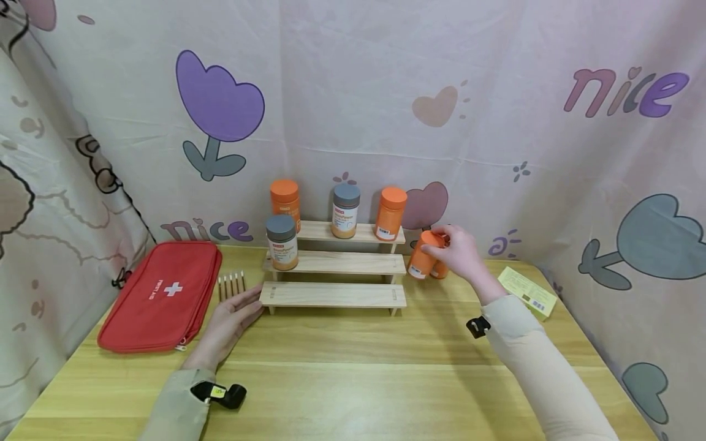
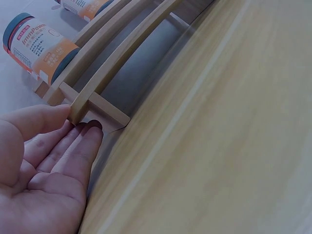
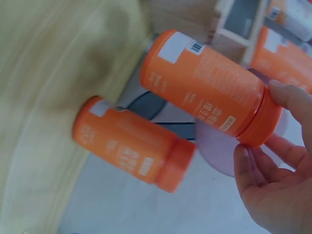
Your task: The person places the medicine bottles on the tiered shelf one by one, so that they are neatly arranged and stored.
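Note:
My right hand (image 1: 460,254) holds an orange supplement bottle (image 1: 423,256) by its lid, thumb on one side and fingers on the other. The held bottle (image 3: 204,87) leans above the table, and a second orange bottle (image 3: 129,141) stands just behind it. At the other side, my left hand (image 1: 234,321) pinches the left end of the lowest step of a three-tier wooden shelf (image 1: 333,295); thumb and fingertips meet that corner (image 2: 80,105). A grey-lidded bottle (image 1: 283,242) sits on the middle step. On the top step are orange bottles (image 1: 391,214) and another grey-lidded bottle (image 1: 345,211).
A red first aid pouch (image 1: 165,294) lies at the table's left, with several thin light sticks (image 1: 231,285) beside it. To the right, a yellow-green box (image 1: 527,291) rests near the table edge. A printed curtain (image 1: 353,92) hangs close behind the shelf.

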Demonstrator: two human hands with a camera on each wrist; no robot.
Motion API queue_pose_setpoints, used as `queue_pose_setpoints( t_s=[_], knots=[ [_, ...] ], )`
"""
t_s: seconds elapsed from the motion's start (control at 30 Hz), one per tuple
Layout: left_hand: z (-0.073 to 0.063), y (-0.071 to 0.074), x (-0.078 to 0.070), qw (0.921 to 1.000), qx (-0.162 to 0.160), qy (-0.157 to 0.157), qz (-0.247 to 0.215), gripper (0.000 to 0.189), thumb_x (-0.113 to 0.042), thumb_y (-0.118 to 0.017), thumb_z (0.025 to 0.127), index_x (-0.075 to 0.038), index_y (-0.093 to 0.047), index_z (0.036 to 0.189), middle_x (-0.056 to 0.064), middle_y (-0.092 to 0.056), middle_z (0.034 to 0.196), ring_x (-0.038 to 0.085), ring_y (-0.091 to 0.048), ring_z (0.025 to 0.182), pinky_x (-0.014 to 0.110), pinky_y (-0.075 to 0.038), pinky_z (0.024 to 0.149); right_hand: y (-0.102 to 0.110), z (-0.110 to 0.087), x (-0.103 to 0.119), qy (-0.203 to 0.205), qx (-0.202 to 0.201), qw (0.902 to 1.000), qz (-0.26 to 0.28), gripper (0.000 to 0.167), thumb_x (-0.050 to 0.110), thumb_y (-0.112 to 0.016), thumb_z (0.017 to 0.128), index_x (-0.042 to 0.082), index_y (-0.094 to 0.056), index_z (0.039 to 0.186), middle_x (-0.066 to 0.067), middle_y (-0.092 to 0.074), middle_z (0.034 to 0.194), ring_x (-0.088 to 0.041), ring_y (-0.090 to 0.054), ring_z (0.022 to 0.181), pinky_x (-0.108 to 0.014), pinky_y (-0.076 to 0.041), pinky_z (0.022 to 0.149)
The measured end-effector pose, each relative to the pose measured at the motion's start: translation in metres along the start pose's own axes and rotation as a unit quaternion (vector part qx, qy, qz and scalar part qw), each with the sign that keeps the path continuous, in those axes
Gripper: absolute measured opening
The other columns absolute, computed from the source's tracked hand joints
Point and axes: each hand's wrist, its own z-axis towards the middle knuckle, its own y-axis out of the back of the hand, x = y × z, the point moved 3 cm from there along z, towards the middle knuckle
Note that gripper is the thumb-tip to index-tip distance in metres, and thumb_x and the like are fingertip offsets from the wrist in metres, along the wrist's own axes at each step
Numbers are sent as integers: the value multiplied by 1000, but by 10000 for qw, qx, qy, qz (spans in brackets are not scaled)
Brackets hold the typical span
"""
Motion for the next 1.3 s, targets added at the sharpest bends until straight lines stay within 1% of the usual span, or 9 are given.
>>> queue_pose_setpoints(
  t_s=[0.2, 0.3, 0.47, 0.57, 0.67, 0.8, 0.9, 1.1, 1.3],
  knots=[
    [0, 0, 0, 10000, 0, 11, 22, 58, -10, -55, 98, 6, -27, 147, 23, -24, 151, -2, -50, 114, 22, -44, 100, 16, -10, 15, 90, -218, 9992, 326, 44, 22, -78, 80, -2, -63, 114, -18, -57, 109, -34, -57, 96, -43, -53, 78],
    [0, 0, 0, 10000, 16, 25, 15, 59, -10, -54, 98, 7, -27, 147, 23, -23, 152, -3, -50, 114, 22, -44, 100, 22, -13, 25, 162, -279, 9981, 519, 44, 23, -79, 80, -1, -63, 115, -16, -56, 111, -32, -59, 98, -43, -54, 81],
    [0, 0, 0, 10000, 37, 27, 2, 59, -10, -54, 98, 6, -26, 147, 23, -22, 152, -3, -49, 115, 21, -43, 100, 26, -14, 46, 276, -191, 9947, 970, 48, 31, -79, 80, 4, -64, 116, -11, -56, 115, -27, -58, 100, -43, -53, 86],
    [0, 1, 0, 10000, 32, 5, -15, 59, -10, -55, 98, 7, -26, 147, 21, -24, 152, -4, -49, 115, 21, -44, 99, 24, -13, 61, 456, -96, 9913, 1232, 47, 31, -80, 79, 5, -65, 116, -9, -56, 116, -25, -58, 101, -45, -52, 87],
    [0, 1, 1, 10000, 21, -71, -61, 59, -8, -55, 98, 9, -26, 146, 17, -32, 149, -3, -51, 114, 22, -44, 99, 17, -11, 74, 701, -66, 9879, 1379, 44, 27, -80, 79, 6, -66, 115, -8, -57, 115, -23, -59, 100, -42, -53, 86],
    [-1, 1, 1, 9998, 45, -173, -129, 58, -5, -54, 97, 12, -25, 145, 3, -47, 137, -1, -52, 113, 23, -45, 99, 3, -5, 87, 950, -30, 9820, 1632, 41, 24, -80, 79, 7, -67, 113, -5, -58, 115, -20, -60, 100, -39, -53, 87],
    [-2, 1, 0, 9997, 37, -175, -141, 59, -6, -55, 97, 11, -26, 145, -3, -50, 131, -1, -53, 113, 23, -45, 99, -10, 1, 97, 1064, 19, 9793, 1725, 41, 27, -80, 79, 9, -67, 113, -3, -58, 115, -18, -59, 101, -38, -53, 88],
    [-2, 0, 1, 9998, 7, -115, -171, 58, -8, -56, 97, 10, -28, 145, 10, -43, 141, 0, -53, 113, 23, -45, 98, -38, 13, 113, 1242, 84, 9781, 1667, 39, 31, -79, 80, 13, -68, 113, 2, -59, 113, -14, -56, 97, -33, -52, 84],
    [0, 1, 1, 9997, -35, -93, -204, 57, -8, -56, 97, 9, -29, 145, 5, -45, 138, 1, -53, 113, 23, -45, 98, -62, 21, 126, 1440, 105, 9737, 1762, 36, 26, -79, 80, 10, -69, 111, 0, -60, 113, -15, -57, 96, -35, -53, 86]
  ],
)
